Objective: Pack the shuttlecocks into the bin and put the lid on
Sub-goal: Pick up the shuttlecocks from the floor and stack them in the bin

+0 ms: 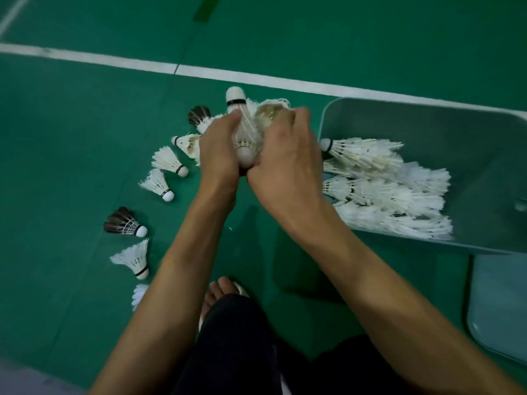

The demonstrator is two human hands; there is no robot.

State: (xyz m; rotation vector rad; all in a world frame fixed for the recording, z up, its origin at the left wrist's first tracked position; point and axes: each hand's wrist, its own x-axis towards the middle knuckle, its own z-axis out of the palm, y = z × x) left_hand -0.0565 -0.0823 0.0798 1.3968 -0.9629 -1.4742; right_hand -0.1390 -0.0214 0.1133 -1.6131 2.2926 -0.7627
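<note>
My left hand (218, 149) and my right hand (285, 163) together grip a bunch of shuttlecocks (245, 132) above the green floor, just left of the bin. The grey-green bin (427, 121) lies tipped on its side at the right, with a pile of white shuttlecocks (382, 189) inside. Several loose shuttlecocks lie on the floor to the left: white ones (168, 161), (156, 185), (132, 259) and a dark-feathered one (124, 222). Another dark one (199, 116) lies partly hidden behind my left hand. The pale lid (499, 306) lies flat on the floor at the lower right.
White court lines (114, 59) cross the green floor beyond the hands. My bare foot in a sandal (224, 289) and my dark trouser leg (233, 352) are at the bottom centre. One more white shuttlecock (139, 295) peeks out beside my left forearm.
</note>
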